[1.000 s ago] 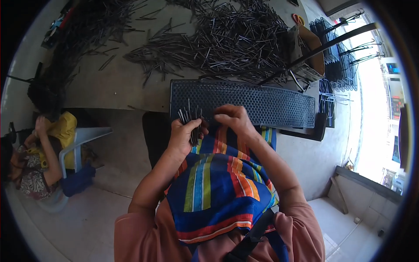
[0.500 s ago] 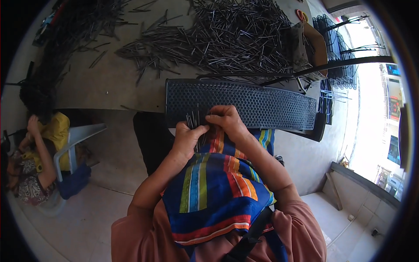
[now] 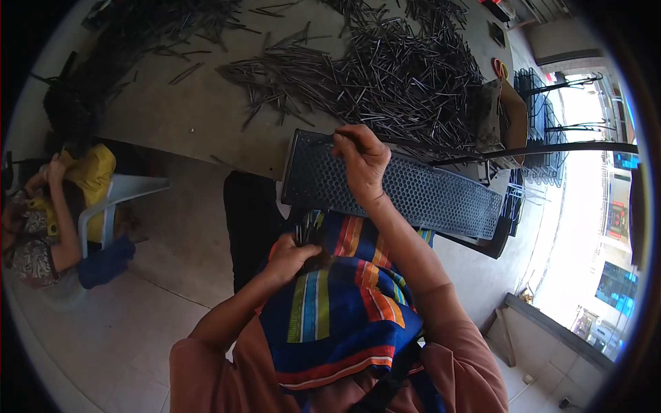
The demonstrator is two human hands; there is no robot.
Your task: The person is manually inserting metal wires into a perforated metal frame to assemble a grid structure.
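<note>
Though apart, two hands (image 3: 365,165), one panel (image 3: 441,189)

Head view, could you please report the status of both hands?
Left hand holding thin dark strips. Right hand over perforated panel, grip unclear. Loose strip pile beyond panel.

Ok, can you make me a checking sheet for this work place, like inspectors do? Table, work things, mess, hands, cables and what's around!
Surface: pale table, with a dark perforated tray at its front edge.
Job's things: bundle of thin dark strips in the left hand; big pile of similar strips behind the tray.
Clutter: loose strips scattered leftward; orange-handled scissors near a cardboard box.
Hands: left closed around the bundle; right hand over the tray, fingers curled, contents unclear.
Cables: nothing seen for certain.
Surroundings: seated co-worker at left; wire racks at right.
</note>
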